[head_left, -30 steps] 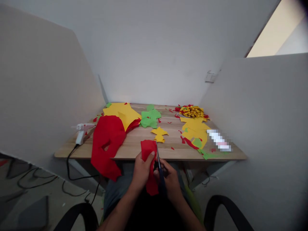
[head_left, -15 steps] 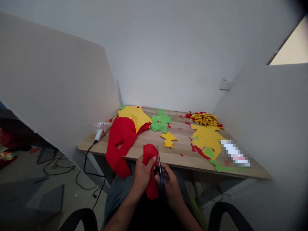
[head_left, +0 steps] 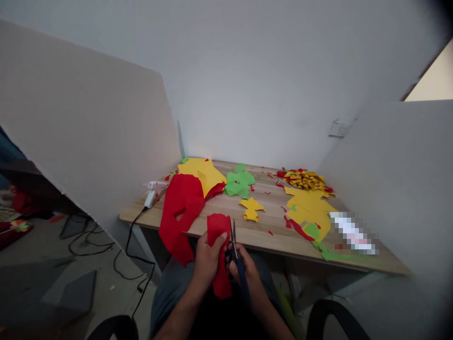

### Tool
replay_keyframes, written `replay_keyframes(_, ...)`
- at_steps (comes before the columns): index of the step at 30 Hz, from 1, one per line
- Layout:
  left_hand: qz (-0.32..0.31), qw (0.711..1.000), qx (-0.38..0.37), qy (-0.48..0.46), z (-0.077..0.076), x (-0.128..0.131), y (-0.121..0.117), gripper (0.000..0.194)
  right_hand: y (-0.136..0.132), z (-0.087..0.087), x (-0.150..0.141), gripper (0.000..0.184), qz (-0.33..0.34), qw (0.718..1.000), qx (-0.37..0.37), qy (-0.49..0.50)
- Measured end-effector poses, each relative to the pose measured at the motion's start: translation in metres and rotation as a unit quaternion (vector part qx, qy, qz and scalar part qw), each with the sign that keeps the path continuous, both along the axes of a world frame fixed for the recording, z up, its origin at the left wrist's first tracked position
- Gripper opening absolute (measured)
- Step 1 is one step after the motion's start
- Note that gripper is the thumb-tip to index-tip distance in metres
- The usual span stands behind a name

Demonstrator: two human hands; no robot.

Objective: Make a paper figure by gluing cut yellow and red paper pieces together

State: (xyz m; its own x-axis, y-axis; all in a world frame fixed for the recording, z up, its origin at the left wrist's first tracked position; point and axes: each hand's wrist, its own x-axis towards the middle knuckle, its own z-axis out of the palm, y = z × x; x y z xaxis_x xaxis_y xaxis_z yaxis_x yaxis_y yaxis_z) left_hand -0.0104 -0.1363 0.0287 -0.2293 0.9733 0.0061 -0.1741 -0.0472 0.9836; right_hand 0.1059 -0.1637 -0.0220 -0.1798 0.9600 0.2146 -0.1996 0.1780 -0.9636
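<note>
Red piece and scissors held together at lower centre

At lower centre of the frame, just off the near edge of the table, the left hand pinches the red piece, thumb flat on its face, probably to keep the soft sheet steady. Its tail hangs below the grip, over the lap. The right hand is curled about the scissors' dark handles, the blades a little apart and pointing up the frame along the piece's right edge, seemingly so they can follow that edge; whether material lies between them I cannot tell.

Left of centre, a large red sheet droops over the table edge. A small yellow piece lies just beyond the hands; green pieces lie farther up. The glue gun stands at the table's left end, perhaps to leave the middle free for sheets
</note>
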Motion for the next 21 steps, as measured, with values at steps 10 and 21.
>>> replay_keyframes(10, 0.001, 1.000, 0.006, 0.011, 0.000, -0.002, 0.001, 0.035, -0.002, 0.011, -0.002, 0.036, -0.001, 1.000, 0.025, -0.004)
replay_keyframes(21, 0.000, 1.000, 0.001, 0.026, -0.002, -0.001, 0.003, 0.034, 0.002, -0.001, 0.002, 0.041, -0.009, 0.998, -0.057, 0.020)
